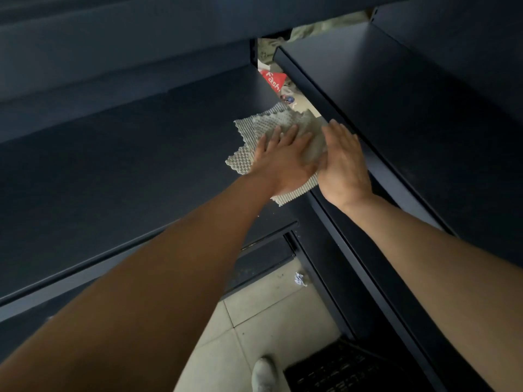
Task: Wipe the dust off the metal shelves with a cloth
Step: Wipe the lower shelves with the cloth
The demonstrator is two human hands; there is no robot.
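Note:
A pale grey textured cloth (256, 128) lies spread on the right end of a dark metal shelf (119, 171). My left hand (283, 157) presses flat on the cloth, fingers spread and pointing away from me. My right hand (343, 162) rests on the cloth's right part, at the gap beside a second dark shelf (410, 103) on the right. Both palms lie on top of the cloth, and the part beneath them is hidden.
Higher shelves (113, 46) overhang at the top. Through the gap between the shelf units I see a red bag (273, 79) and clutter. Below are pale floor tiles (254, 321), a crumpled scrap (300, 278), a black crate (339, 369) and my white shoe (263, 374).

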